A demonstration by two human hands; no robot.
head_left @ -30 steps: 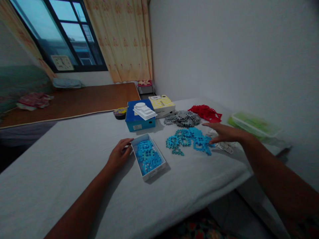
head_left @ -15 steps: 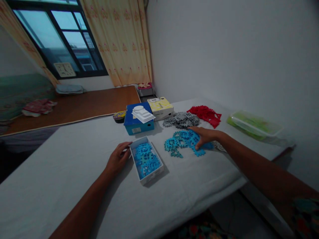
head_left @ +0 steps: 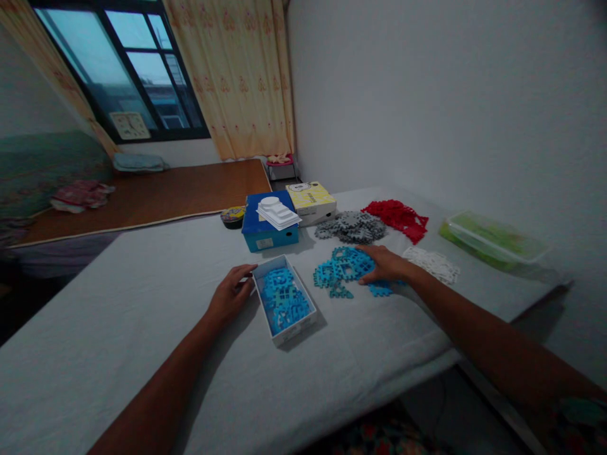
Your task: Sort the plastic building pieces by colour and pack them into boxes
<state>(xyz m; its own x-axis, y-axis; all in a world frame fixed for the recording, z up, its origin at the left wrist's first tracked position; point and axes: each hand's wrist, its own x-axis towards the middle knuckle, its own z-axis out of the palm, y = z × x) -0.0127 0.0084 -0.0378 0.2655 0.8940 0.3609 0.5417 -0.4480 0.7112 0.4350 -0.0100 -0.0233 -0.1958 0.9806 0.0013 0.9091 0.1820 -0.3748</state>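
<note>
My left hand (head_left: 231, 296) rests against the left rim of a small white box (head_left: 303, 320), fingers curled on its edge; the box holds several light blue interlocking plastic pieces. To its right, a loose pile of the same blue pieces (head_left: 339, 270) lies on the grey sheet. My right hand (head_left: 383, 263) lies on the right part of that pile, fingers bent down over the pieces.
Beyond the blue pile are grey pieces (head_left: 351, 226), red pieces (head_left: 396, 216) and white pieces (head_left: 434, 263). A blue box (head_left: 265, 232) with white trays on top, a yellow box (head_left: 310, 197) and a green lidded container (head_left: 493, 238) stand further back. The table's front edge drops off at right.
My right hand came left from the white pieces onto the blue pile and gathered it slightly toward the box. The left hand has stayed at the box's rim.
</note>
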